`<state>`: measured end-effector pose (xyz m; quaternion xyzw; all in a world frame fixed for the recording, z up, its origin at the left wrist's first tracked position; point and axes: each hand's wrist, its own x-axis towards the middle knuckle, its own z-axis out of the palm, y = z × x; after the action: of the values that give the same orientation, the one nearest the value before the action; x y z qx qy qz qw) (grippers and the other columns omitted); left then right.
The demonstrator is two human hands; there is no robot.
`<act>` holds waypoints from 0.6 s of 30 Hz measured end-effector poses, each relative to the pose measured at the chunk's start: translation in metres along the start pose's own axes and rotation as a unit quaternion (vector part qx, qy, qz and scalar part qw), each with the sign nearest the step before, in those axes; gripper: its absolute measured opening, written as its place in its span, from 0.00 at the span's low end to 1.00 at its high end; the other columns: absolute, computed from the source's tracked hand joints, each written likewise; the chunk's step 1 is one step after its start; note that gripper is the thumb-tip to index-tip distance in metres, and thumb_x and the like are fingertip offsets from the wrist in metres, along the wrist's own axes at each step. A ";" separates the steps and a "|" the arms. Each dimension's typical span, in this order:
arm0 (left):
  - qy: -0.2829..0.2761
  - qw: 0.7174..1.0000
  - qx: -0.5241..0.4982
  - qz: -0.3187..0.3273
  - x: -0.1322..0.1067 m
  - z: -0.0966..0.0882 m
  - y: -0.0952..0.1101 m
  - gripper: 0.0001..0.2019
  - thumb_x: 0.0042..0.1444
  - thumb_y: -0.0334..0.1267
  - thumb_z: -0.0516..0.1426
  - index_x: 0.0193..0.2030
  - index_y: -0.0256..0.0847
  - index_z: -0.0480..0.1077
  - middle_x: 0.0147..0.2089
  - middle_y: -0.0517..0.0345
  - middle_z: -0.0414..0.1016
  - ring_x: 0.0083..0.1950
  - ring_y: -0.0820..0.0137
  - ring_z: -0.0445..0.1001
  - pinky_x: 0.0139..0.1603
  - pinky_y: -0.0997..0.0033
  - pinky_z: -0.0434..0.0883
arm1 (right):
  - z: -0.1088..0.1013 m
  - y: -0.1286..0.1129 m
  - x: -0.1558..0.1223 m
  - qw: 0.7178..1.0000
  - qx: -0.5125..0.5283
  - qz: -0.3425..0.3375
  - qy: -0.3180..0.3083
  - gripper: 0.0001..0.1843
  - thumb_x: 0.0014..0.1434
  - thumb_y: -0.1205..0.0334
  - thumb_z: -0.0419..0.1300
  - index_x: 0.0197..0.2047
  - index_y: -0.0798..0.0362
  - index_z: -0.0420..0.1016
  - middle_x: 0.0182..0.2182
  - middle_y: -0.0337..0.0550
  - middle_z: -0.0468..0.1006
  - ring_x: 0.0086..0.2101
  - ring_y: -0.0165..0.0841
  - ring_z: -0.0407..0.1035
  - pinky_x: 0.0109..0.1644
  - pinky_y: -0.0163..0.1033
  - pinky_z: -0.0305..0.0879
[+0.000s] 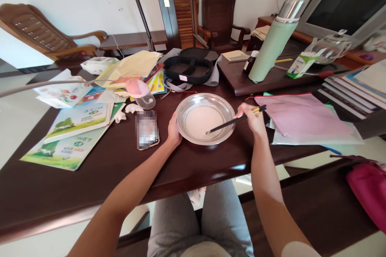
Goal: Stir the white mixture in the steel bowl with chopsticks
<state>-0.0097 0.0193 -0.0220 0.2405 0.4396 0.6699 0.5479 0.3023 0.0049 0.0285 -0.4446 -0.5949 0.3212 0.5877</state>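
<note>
A shallow metal bowl (224, 106) stands on the dark wooden table (187, 168) in front of me, with pale white batter or liquid in its bottom. My left hand (174, 131) is closed on the bowl's left rim. My right hand (251, 118) grips a pair of dark chopsticks (233, 121) at their upper end, and their tips dip into the white mixture near the bowl's middle.
A phone (146, 129) lies left of the bowl, beside a pink-lidded cup (141, 93) and picture books (75, 128). A pink folder (301, 118) lies to the right. Behind stand a black divided tray (188, 70), a green thermos (273, 46), stacked books (356, 88) and wooden chairs.
</note>
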 end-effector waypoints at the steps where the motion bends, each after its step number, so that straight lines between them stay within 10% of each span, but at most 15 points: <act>1: 0.005 1.000 0.001 0.001 0.000 0.000 0.000 0.16 0.55 0.53 0.75 0.43 0.46 0.87 0.52 0.54 0.94 0.68 0.48 0.86 0.73 0.52 0.79 | 0.004 -0.001 0.000 0.999 -0.007 0.004 -0.039 0.37 0.66 0.20 0.70 0.23 0.43 0.83 0.26 0.42 0.84 0.30 0.42 0.82 0.44 0.51 0.79; 5: 0.008 1.000 0.001 -0.001 0.001 0.000 0.000 0.15 0.55 0.52 0.74 0.42 0.45 0.87 0.53 0.53 0.94 0.68 0.48 0.86 0.72 0.54 0.79 | 0.013 -0.001 0.000 0.994 -0.051 -0.011 -0.094 0.36 0.63 0.17 0.70 0.31 0.42 0.89 0.33 0.44 0.89 0.40 0.46 0.86 0.50 0.53 0.80; 12: -0.039 0.999 0.003 0.002 -0.001 -0.002 0.003 0.16 0.57 0.53 0.73 0.45 0.45 0.87 0.54 0.53 0.94 0.67 0.48 0.87 0.73 0.52 0.79 | -0.005 0.003 0.001 0.997 -0.030 -0.019 0.071 0.40 0.68 0.18 0.65 0.22 0.42 0.79 0.23 0.42 0.83 0.32 0.45 0.82 0.48 0.54 0.80; 18: -0.022 1.000 0.001 0.008 0.000 -0.001 0.000 0.17 0.54 0.55 0.75 0.42 0.46 0.87 0.51 0.55 0.94 0.63 0.50 0.88 0.69 0.55 0.80 | 0.011 -0.005 -0.001 0.995 -0.033 -0.004 -0.095 0.37 0.65 0.18 0.69 0.25 0.43 0.85 0.29 0.44 0.88 0.37 0.46 0.85 0.49 0.53 0.80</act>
<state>-0.0107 0.0190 -0.0226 0.2593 0.4259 0.6682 0.5521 0.2905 0.0030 0.0315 -0.4291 -0.6602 0.3396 0.5144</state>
